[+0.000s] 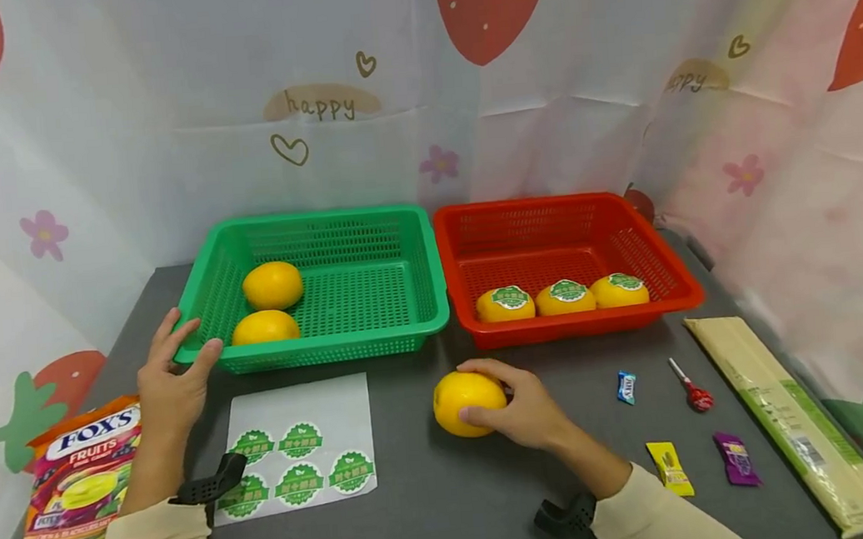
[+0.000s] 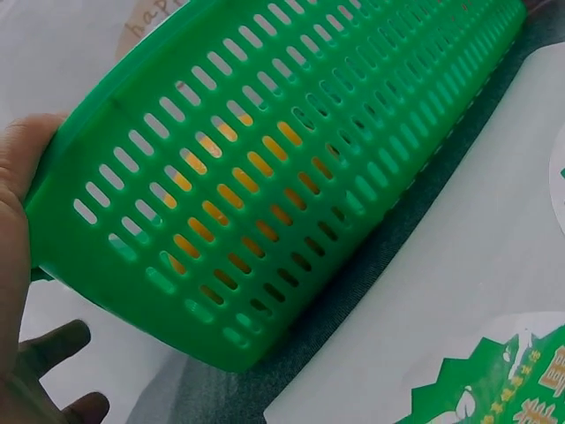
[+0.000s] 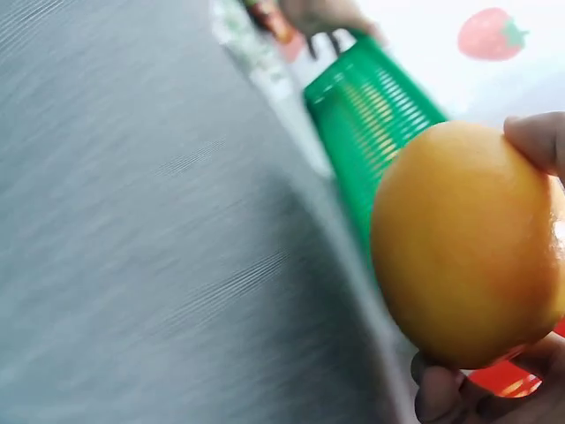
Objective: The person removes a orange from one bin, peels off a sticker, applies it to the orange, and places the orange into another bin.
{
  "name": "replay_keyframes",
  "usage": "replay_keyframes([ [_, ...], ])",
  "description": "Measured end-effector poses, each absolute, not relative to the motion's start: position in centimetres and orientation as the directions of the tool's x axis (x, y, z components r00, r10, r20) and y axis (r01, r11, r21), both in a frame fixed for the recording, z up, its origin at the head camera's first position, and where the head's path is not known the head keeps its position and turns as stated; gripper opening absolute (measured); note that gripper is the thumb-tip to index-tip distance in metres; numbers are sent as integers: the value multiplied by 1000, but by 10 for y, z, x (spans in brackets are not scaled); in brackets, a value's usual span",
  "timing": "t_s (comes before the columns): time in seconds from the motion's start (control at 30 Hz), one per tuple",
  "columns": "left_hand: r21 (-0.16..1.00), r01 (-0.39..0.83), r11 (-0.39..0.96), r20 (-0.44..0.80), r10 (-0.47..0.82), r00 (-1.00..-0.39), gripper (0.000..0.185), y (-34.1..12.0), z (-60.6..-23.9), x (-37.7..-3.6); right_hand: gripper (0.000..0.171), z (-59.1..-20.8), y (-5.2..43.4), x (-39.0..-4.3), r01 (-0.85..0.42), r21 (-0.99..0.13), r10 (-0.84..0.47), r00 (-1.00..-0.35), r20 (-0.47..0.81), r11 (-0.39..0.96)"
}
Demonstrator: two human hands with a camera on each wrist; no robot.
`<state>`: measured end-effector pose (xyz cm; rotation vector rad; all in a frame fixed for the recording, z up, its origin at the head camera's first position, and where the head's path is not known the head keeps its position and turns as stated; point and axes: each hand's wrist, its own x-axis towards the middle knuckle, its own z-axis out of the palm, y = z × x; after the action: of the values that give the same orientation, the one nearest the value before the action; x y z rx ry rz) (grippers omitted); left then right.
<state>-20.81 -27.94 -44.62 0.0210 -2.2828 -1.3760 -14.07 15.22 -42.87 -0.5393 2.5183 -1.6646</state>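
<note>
Right hand (image 1: 526,409): fingers curled round the plain round yellow-orange fruit (image 1: 467,402) on the grey desk (image 1: 448,502), fruit on their thumb side. Left hand (image 1: 171,379): fingers spread, touching the green slotted plastic basket (image 1: 368,224)'s near corner. Printed sticker sheet (image 1: 301,446) lies between hands, nearer the left.

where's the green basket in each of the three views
Head: green basket sits upper left of centre, left hand at its near left corner.
Left wrist: its slotted side wall fills most of the frame.
Right wrist: small, top centre, behind the held orange.
Shared landmark: the white sticker sheet.
</note>
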Motion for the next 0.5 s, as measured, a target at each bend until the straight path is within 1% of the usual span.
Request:
replay_keyframes([
  [0.1, 811, 204, 548, 394, -255, -883, 52, -281, -444, -204, 46, -445, 154, -142, -263, -886, -337, -932, 131, 383],
  [0.17, 772, 240, 588, 458, -255, -851, 54, -278, -440, -199, 44, -459, 157, -145, -300, -873, -347, -923, 164, 385],
  [0.23, 718, 335, 610, 574, -247, -781, 53, -270, -432, -191, 42, -472, 160, -148, -348, -856, -357, -910, 211, 382],
  [0.33, 600, 527, 602, 747, -186, -638, 40, -247, -419, -172, 43, -480, 162, -148, -423, -827, -390, -879, 275, 369],
  [0.4, 536, 631, 560, 804, -111, -584, 31, -233, -415, -161, 49, -481, 163, -148, -450, -804, -412, -865, 286, 387],
  [0.43, 522, 661, 538, 809, -68, -583, 28, -227, -415, -157, 52, -482, 164, -148, -458, -797, -427, -859, 283, 392],
  [0.5, 536, 677, 505, 781, 8, -624, 26, -220, -419, -150, 62, -483, 165, -148, -468, -785, -453, -849, 273, 406],
])
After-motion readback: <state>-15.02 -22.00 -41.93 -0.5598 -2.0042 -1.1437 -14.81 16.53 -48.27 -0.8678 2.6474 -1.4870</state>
